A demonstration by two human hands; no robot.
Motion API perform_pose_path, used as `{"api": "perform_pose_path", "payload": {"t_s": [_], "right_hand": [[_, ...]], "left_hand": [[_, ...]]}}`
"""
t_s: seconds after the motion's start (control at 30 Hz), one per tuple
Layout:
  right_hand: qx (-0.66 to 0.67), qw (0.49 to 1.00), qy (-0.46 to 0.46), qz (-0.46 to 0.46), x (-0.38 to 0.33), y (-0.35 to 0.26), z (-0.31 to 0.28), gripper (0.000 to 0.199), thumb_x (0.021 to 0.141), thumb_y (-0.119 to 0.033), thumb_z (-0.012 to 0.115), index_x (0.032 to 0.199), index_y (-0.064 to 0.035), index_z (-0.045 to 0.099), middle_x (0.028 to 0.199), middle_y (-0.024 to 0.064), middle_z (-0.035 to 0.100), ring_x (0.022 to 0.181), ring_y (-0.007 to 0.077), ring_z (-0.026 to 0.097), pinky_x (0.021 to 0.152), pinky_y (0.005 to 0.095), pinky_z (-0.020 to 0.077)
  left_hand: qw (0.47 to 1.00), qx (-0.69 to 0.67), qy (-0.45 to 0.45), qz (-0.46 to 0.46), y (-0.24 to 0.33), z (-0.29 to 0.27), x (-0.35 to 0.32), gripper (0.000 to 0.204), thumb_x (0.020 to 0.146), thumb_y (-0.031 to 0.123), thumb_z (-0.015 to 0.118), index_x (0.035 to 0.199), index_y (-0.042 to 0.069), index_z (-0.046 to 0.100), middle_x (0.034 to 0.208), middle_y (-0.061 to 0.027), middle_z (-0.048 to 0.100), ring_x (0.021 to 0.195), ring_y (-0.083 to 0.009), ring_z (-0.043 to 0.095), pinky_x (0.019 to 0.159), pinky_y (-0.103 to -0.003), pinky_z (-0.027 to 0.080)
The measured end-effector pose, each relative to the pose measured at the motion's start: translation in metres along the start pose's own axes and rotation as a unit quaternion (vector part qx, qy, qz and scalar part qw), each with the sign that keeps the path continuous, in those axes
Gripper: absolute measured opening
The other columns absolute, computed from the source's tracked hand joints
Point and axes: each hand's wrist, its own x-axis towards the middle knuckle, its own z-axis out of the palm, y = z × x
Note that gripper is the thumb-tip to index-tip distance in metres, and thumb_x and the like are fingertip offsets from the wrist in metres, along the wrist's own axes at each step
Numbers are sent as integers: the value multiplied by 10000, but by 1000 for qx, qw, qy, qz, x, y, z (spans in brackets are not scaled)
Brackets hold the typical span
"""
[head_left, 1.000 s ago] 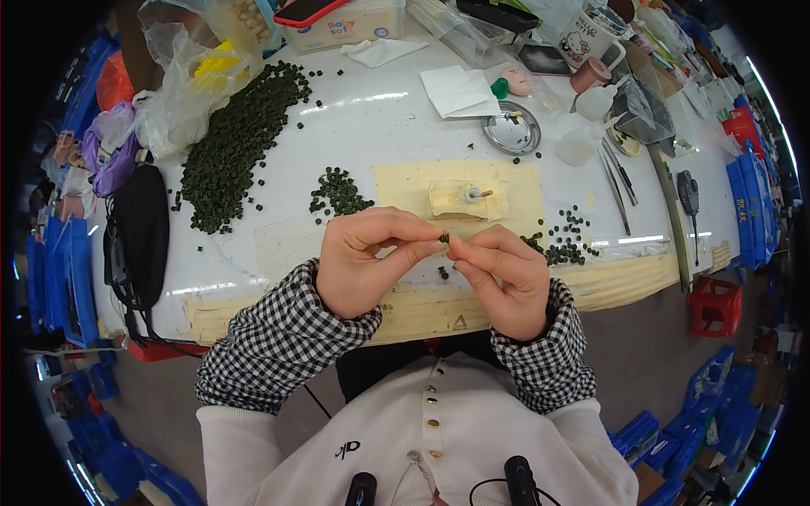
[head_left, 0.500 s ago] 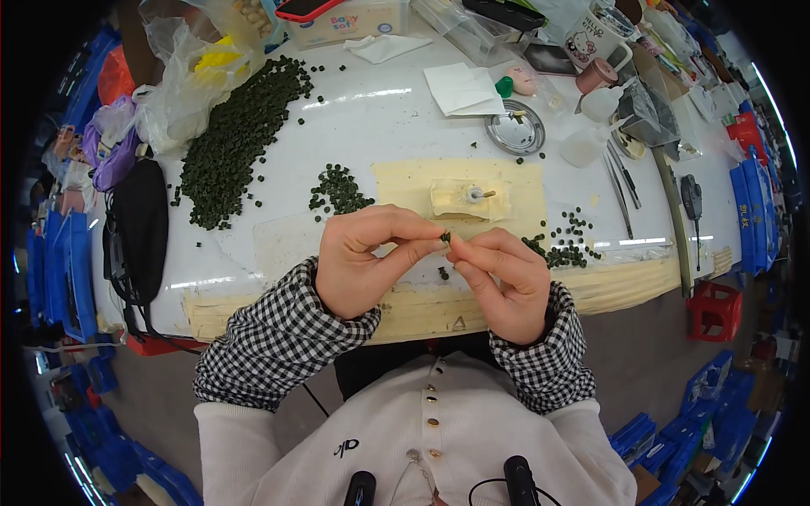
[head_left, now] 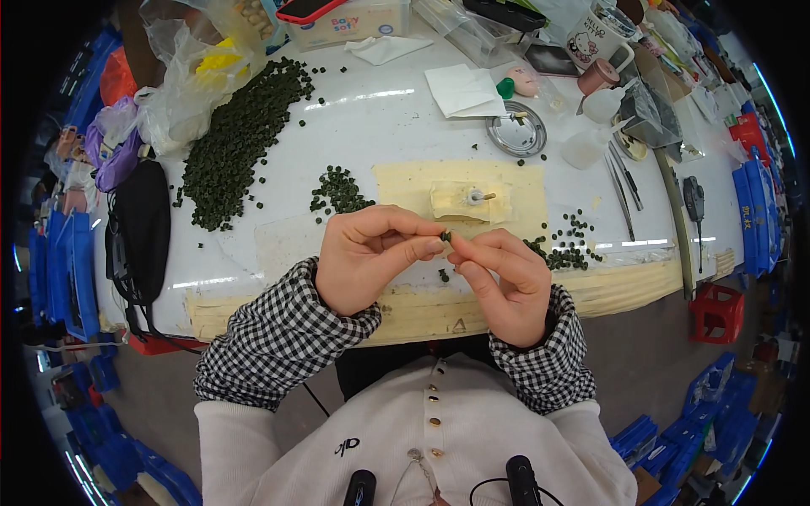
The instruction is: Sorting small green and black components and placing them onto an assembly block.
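Between the fingertips of my left hand (head_left: pixel 363 257) is a small dark green part (head_left: pixel 445 236), pinched above the table's near edge. My right hand (head_left: pixel 506 282) meets it there, its thumb and finger closed together at the part's right side; whether they hold anything else is too small to tell. One similar green part (head_left: pixel 444 275) lies just below my fingers. Behind my hands stands a block wrapped in cream tape (head_left: pixel 447 201) with a short peg (head_left: pixel 483 196) on top. Small piles of the green parts lie left (head_left: pixel 337 190) and right (head_left: pixel 569 251) of my hands.
A large heap of green parts (head_left: pixel 240 135) spreads at the back left, beside plastic bags (head_left: pixel 181 110) and a black pouch (head_left: pixel 139 228). A round metal dish (head_left: pixel 516 131), white paper (head_left: pixel 464 90) and tweezers (head_left: pixel 620 194) lie to the right. A mug (head_left: pixel 597 38) stands farther back.
Both hands stay nearly in place. The green part between the fingertips has turned slightly as my left thumb shifted.
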Motion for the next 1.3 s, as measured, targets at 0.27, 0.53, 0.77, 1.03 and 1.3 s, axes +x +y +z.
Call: {"api": "perform_pose_path", "payload": {"t_s": [0.27,0.53,0.77,1.03,1.3], "right_hand": [[-59,996,68,-5,1,-2,-7,270,842,38,656,1110,15,680,900,110,652,782,166,617,706,260,498],[-292,950,107,-38,32,-2,-24,206,793,-21,720,994,-2,678,875,103,614,780,232,592,677,317,478],[-292,951,96,-40,35,1,-22,173,765,-26,749,926,-6,689,857,96,612,763,239,584,668,321,470],[-191,970,81,-129,33,-39,-26,111,818,3,712,910,24,653,908,101,634,782,197,611,663,289,487],[1,999,35,-36,24,-22,-5,78,949,6,552,1014,44,571,918,114,655,793,151,655,677,236,515]], "left_hand": [[1000,-14,0,-6,-1,-1,1,178,860,-39,677,1037,-48,686,965,-122,694,885,-138,664,815,-245,549],[999,35,3,19,3,1,-2,154,854,-103,638,999,-67,672,970,-152,675,888,-189,684,814,-267,566],[999,40,-5,14,6,2,-1,167,850,-102,642,1010,-65,674,970,-143,669,892,-179,680,818,-262,562],[997,73,-12,37,3,-1,-2,173,845,-63,671,1011,-28,698,924,-117,681,863,-147,666,777,-243,540],[995,86,-16,53,4,1,0,169,843,-50,677,1004,-13,708,897,-110,688,833,-145,661,754,-255,530]]}}
